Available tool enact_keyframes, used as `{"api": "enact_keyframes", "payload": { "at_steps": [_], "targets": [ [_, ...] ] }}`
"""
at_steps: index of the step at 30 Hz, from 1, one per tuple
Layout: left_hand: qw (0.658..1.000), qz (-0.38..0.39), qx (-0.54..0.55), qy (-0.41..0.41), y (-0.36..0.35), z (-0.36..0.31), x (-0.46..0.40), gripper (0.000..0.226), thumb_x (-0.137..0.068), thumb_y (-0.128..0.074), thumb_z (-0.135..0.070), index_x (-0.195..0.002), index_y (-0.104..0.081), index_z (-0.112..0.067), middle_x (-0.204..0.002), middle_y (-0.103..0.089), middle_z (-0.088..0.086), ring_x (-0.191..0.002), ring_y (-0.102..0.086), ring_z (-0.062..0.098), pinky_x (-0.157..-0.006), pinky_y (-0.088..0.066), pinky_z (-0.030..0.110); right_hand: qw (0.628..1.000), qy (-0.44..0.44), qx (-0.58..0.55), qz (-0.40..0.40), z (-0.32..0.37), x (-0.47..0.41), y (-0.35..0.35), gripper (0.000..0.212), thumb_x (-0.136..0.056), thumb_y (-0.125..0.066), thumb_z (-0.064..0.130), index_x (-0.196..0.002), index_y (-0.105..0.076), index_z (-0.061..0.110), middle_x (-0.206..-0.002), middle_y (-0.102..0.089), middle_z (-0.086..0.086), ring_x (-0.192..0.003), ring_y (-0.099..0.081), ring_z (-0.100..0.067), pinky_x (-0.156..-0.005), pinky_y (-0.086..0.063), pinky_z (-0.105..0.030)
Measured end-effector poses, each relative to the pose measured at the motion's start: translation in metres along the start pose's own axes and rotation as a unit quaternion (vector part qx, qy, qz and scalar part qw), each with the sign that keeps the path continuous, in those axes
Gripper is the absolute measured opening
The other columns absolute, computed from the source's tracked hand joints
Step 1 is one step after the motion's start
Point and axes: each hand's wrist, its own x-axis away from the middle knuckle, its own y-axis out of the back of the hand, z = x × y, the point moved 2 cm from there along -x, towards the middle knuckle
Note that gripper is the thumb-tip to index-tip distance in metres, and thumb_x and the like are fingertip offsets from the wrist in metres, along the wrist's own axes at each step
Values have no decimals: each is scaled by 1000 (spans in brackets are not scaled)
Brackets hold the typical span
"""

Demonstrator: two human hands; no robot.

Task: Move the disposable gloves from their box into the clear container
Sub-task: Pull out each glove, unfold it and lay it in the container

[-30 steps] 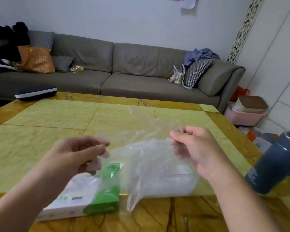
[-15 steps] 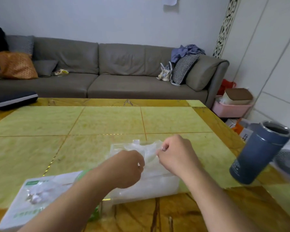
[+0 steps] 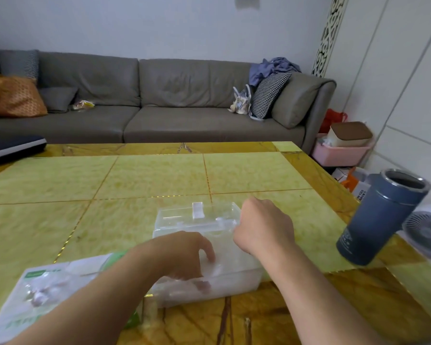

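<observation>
Clear plastic gloves [image 3: 217,267], held aloft a second before, now lay in the clear container [image 3: 199,217] — left hand [image 3: 184,255] pressing them down with relaxed fingers, right hand [image 3: 264,227] curled at the rim, its grasp untellable.

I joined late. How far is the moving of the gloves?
Done: gloves lie in the clear container. In hand: the left hand presses them down; the right hand is at its rim. Left: the glove box appears to hold more.
</observation>
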Motion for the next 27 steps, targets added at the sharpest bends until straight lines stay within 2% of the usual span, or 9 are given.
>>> {"api": "enact_keyframes", "payload": {
  "at_steps": [5, 7, 9, 12, 17, 19, 20, 23, 27],
  "targets": [
    [1000, -4, -17, 1, -3, 0, -2, 49, -74, -88, -44, -112, -57, -40, -99, -71, -6, -87, -72, 19, -81, -62, 37, 994, 64, -69, -57, 14, 12, 13, 14, -85, -59, 14, -82, -46, 18, -78, -54, 1, -66, -55, -23, -50, -40, -36],
    [999, -4, -49, -2, -4, -1, -3, 35, -78, -84, -44, -93, -53, -36, -88, -64, -9, -84, -68, 20, -80, -58, 36, 980, 94, -173, -12, 26, 17, 8, 6, -74, -50, 14, -79, -54, 13, -75, -61, 0, -64, -59, -24, -52, -52, -46],
    [996, -13, -87, -15, -6, -4, -4, 29, -86, -77, -39, -89, -50, -29, -78, -52, -12, -76, -59, 19, -76, -51, 33, 972, 92, -198, 85, 33, 20, -4, 13, -66, -42, 10, -71, -53, 5, -69, -59, -3, -55, -50, -24, -47, -46, -46],
    [996, -26, -82, -25, -7, -2, -5, 46, -87, -74, -33, -126, -50, -36, -84, -53, -14, -82, -59, 20, -78, -54, 37, 976, 67, -86, 187, 32, 19, -24, 18, -85, -50, 7, -68, -47, 13, -74, -52, -3, -56, -49, -22, -45, -32, -29],
    [996, -27, -83, -25, -4, 5, -2, 48, -89, -69, -29, -129, -47, -42, -85, -52, -12, -76, -57, 17, -62, -44, 32, 974, 20, -7, 226, 31, 11, -36, 20, -93, -62, 18, -75, -53, 19, -86, -55, -3, -76, -62, -22, -54, -42, -28],
    [995, -25, -92, -36, -1, 6, 0, 50, -90, -68, -25, -131, -45, -40, -83, -52, -11, -67, -53, 13, -56, -41, 30, 963, 21, 31, 268, 38, 9, -35, 7, -93, -62, 16, -97, -66, 16, -91, -59, -3, -91, -69, -24, -66, -53, -30],
    [995, -18, -94, -41, 1, 7, 1, 51, -90, -69, -24, -132, -44, -38, -86, -54, -10, -69, -55, 14, -55, -42, 29, 954, 20, 47, 296, 40, 8, -35, 23, -94, -62, 16, -116, -69, 19, -98, -62, -3, -100, -70, -25, -77, -57, -33],
    [993, 13, -104, -56, 5, 8, 5, 56, -90, -73, -19, -136, -45, -37, -111, -63, -4, -95, -64, 21, -66, -53, 33, 941, 32, 83, 327, 45, 7, -33, 38, -97, -62, 21, -135, -65, 23, -110, -61, -5, -107, -67, -26, -92, -58, -37],
    [995, 0, -70, -73, 14, 7, 15, 46, -94, -58, -13, -135, -57, -34, -117, -69, -14, -104, -68, 16, -85, -60, 36, 937, 11, 90, 339, 45, 1, -44, 20, -97, -61, 25, -116, -68, 19, -113, -62, -6, -93, -61, -24, -85, -54, -35]
  ]
}}
